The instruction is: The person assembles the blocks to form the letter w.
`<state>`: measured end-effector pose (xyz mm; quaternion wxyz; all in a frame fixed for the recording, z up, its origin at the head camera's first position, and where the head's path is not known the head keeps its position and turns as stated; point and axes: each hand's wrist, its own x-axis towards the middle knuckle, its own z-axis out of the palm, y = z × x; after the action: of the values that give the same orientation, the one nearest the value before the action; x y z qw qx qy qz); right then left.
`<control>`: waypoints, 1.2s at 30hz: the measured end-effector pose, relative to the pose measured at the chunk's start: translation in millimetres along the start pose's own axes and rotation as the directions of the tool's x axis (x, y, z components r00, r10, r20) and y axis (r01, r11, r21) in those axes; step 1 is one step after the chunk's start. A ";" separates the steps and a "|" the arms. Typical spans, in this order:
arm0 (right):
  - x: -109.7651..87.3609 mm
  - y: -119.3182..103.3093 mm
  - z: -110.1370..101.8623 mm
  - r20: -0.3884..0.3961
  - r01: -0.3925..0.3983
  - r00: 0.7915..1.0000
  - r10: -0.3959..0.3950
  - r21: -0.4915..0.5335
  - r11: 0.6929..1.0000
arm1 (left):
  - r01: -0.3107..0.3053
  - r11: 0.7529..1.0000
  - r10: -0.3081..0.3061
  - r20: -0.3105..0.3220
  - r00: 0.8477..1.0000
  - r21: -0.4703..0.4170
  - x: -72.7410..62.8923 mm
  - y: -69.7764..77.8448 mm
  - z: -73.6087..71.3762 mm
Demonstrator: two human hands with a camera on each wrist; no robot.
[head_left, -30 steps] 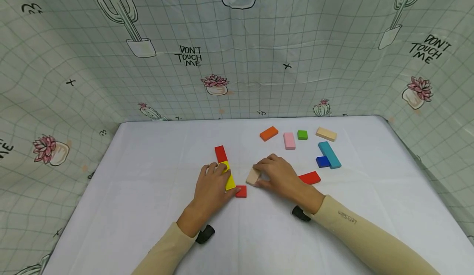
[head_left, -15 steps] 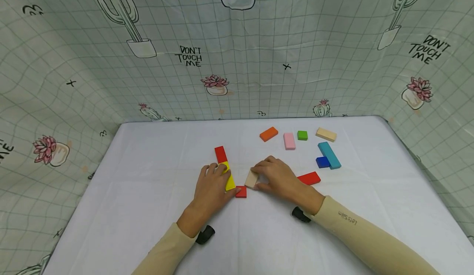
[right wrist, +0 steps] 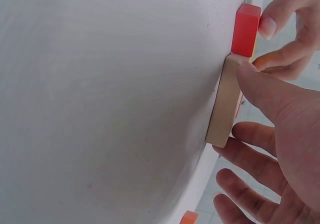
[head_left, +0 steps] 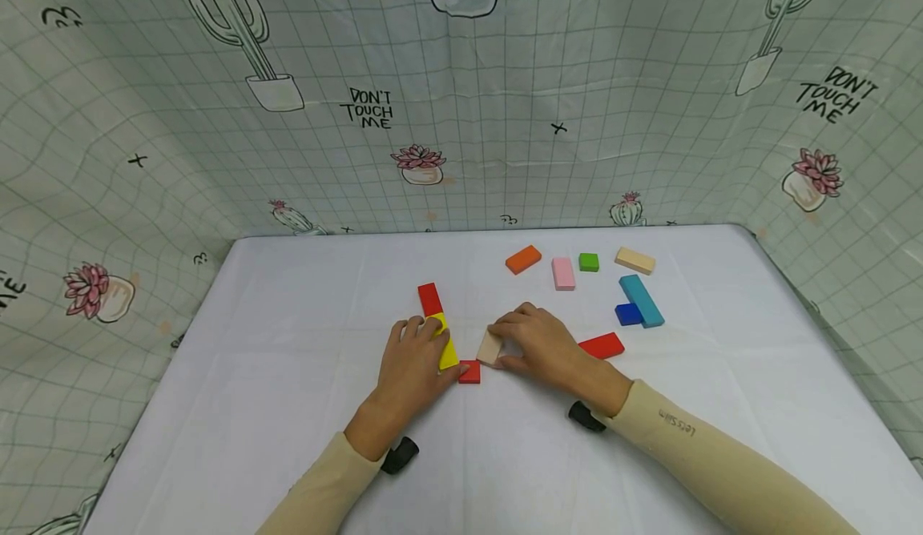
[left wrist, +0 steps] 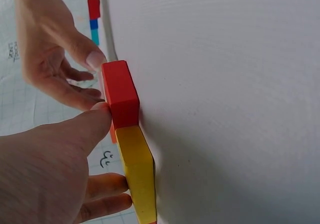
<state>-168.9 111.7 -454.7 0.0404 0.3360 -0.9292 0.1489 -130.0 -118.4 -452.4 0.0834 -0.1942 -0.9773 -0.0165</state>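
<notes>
My left hand (head_left: 414,359) rests by a yellow block (head_left: 449,354). Its thumb touches a small red block (head_left: 470,373), and its fingers touch the yellow block's side in the left wrist view. Another red block (head_left: 429,300) lies end to end beyond the yellow one. My right hand (head_left: 544,345) pinches a plain wooden block (right wrist: 224,101) at its two ends, thumb at the near end and fingers at the far end. That wooden block lies slanted, its near end meeting the small red block.
Orange (head_left: 523,259), pink (head_left: 564,274), green (head_left: 588,263) and pale wooden (head_left: 635,261) blocks lie at the back right. A light-blue block (head_left: 642,301) touches a dark-blue block (head_left: 628,315). A red block (head_left: 602,346) lies beside the right wrist on the white table (head_left: 288,407).
My right hand has moved the wooden block slightly left, up to the small red block, then stayed still. The left hand has not visibly moved.
</notes>
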 end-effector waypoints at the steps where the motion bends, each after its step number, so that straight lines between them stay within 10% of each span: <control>1: 0.0 -0.1 -0.3 0.001 -0.001 1.000 0.001 0.000 1.000 | -0.002 1.000 0.002 -0.002 1.000 0.001 0.0 0.0 0.0; 21: -5.2 19.2 -21.7 -0.026 -0.069 0.997 0.069 -0.006 0.998 | -0.028 1.000 0.028 -0.014 1.000 0.003 2.3 3.0 -3.6; 36: -12.5 54.9 -41.0 -0.015 -0.185 0.983 0.185 -0.008 0.983 | -0.318 0.910 0.311 -0.068 0.948 -0.266 12.3 0.5 -5.5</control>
<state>-195.2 171.8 -431.6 0.0346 0.2469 -0.9567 0.1502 -140.2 -113.6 -444.8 0.0693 -0.3582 -0.9205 -0.1400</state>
